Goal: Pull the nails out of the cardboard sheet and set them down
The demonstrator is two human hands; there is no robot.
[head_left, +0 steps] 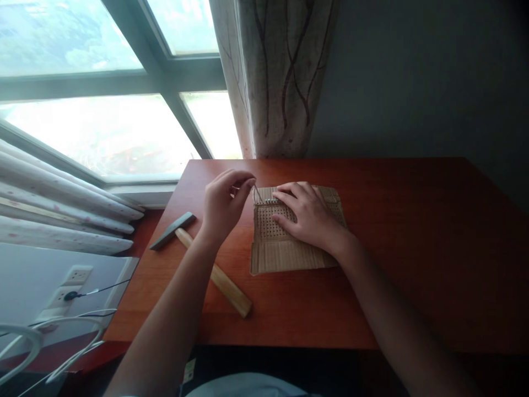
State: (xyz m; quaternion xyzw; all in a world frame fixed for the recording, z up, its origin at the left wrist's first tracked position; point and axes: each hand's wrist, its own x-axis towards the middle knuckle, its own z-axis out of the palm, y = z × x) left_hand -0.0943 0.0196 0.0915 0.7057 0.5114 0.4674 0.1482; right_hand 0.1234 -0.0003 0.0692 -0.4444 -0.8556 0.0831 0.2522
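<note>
A piece of corrugated cardboard (289,256) lies on the wooden table, with rows of small punched holes across its middle. Short pale stitches (270,200) run along the top row of holes. My left hand (226,204) is raised at the cardboard's upper left corner, its fingertips pinched on a thin string (258,193) that slants down to the stitched row. Flat on the right part of the cardboard rests my right hand (308,215), fingers apart and thumb out to the left, covering some of the holes.
A hammer (231,289) with a wooden handle lies left of the cardboard, partly under my left forearm. The reddish wooden table (413,248) extends far right. Beyond stand a window and a curtain (285,77). Cables (88,325) and a wall socket (78,274) are at lower left.
</note>
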